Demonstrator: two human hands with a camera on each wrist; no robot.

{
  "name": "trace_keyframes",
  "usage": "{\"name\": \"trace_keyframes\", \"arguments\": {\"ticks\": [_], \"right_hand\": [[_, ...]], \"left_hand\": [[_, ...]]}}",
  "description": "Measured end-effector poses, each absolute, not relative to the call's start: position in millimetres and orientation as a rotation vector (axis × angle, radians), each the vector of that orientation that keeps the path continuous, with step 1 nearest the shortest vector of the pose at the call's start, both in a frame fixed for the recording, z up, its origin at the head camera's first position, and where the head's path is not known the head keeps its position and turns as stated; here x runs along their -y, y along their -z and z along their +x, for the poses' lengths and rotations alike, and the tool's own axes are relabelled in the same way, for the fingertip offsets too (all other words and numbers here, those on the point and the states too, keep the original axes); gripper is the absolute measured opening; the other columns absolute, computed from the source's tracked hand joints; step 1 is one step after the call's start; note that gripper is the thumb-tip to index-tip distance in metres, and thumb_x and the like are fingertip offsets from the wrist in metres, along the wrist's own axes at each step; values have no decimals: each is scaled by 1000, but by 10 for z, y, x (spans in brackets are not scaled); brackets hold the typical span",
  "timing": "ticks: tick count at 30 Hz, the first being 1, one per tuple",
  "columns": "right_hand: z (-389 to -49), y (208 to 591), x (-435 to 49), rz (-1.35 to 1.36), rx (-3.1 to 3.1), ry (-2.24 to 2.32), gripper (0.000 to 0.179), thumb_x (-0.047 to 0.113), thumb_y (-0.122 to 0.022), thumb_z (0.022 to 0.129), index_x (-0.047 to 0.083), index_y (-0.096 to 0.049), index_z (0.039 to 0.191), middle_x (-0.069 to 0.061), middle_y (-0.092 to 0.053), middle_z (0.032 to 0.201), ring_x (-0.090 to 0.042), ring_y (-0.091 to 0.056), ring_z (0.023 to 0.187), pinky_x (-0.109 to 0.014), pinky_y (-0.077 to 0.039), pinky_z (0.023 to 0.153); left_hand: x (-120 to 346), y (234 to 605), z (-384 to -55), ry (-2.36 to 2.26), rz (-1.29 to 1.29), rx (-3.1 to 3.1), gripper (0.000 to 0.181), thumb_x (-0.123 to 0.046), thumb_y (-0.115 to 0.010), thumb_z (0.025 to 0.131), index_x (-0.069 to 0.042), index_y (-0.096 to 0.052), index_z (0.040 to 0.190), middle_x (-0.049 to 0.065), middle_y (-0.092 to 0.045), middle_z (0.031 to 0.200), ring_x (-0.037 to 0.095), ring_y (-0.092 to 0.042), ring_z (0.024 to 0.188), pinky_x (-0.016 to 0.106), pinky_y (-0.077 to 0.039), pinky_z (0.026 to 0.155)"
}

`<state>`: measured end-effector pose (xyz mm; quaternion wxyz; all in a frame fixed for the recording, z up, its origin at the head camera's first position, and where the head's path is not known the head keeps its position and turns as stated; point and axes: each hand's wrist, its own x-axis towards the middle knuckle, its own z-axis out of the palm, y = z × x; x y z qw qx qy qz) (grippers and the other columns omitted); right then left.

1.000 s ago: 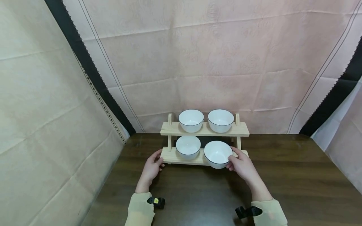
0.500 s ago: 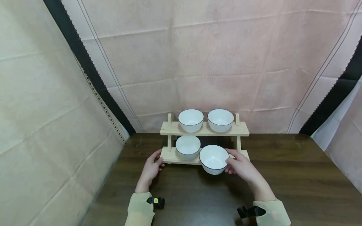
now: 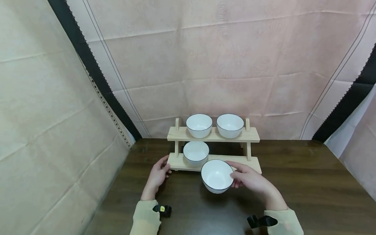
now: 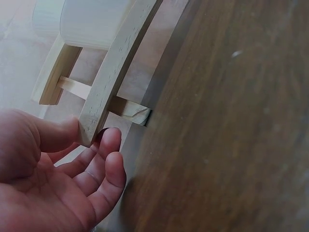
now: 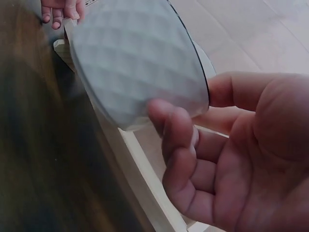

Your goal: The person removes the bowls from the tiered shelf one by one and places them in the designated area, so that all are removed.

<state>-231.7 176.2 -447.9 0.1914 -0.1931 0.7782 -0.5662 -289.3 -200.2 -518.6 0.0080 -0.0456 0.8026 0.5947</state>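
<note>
My right hand (image 3: 249, 178) pinches the rim of a white bowl (image 3: 216, 176) with a dark edge, held in front of the lower shelf. The right wrist view shows the bowl's dimpled outer wall (image 5: 135, 58), with thumb and fingers at its side. My left hand (image 3: 158, 174) grips the left end of the lower board of a two-tier wooden rack (image 3: 214, 137). In the left wrist view the thumb lies on the board end (image 4: 91, 121) and fingers curl beneath. One bowl (image 3: 195, 152) sits on the lower tier at left; two more, a left bowl (image 3: 199, 125) and a right bowl (image 3: 230, 125), stand on the upper tier.
The rack stands at the back of a dark wooden table (image 3: 188, 212). Behind it hangs a pale cloth backdrop (image 3: 223, 65), and another cloth (image 3: 58, 130) borders the left side. Black cameras are strapped to both wrists.
My right hand has drawn the bowl off the lower tier's right side, toward me and slightly left. The left hand keeps its hold on the rack.
</note>
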Motion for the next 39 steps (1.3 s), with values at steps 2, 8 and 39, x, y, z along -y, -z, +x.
{"name": "trace_keyframes", "arguments": {"ticks": [2, 8, 39], "right_hand": [[-2310, 4496, -1723, -569, -2161, 1576, 46, 14, -48, 96, 14, -39, 141, -14, -62, 85, -26, -61, 71, -36, -53, 64], [-2272, 4570, -1517, -570, -2148, 1543, 49, 14, -53, 93, 19, -40, 140, -13, -64, 81, -25, -62, 70, -40, -53, 63], [-2414, 4813, -504, -715, -2373, 1285, 35, 18, -50, 95, 28, -55, 128, 1, -62, 72, -25, -60, 65, -32, -48, 54]], "left_hand": [[2007, 5187, -2889, -1858, -150, -2510, 40, -20, -47, 98, -24, -43, 138, 6, -54, 119, 24, -60, 87, 33, -50, 67], [2018, 5180, -2885, -1846, -145, -2509, 42, -22, -46, 98, -23, -42, 140, 5, -53, 121, 23, -60, 88, 34, -50, 68], [2016, 5191, -2882, -1872, -114, -2535, 42, -18, -47, 98, -20, -43, 140, 6, -56, 121, 21, -60, 85, 33, -50, 66]]}}
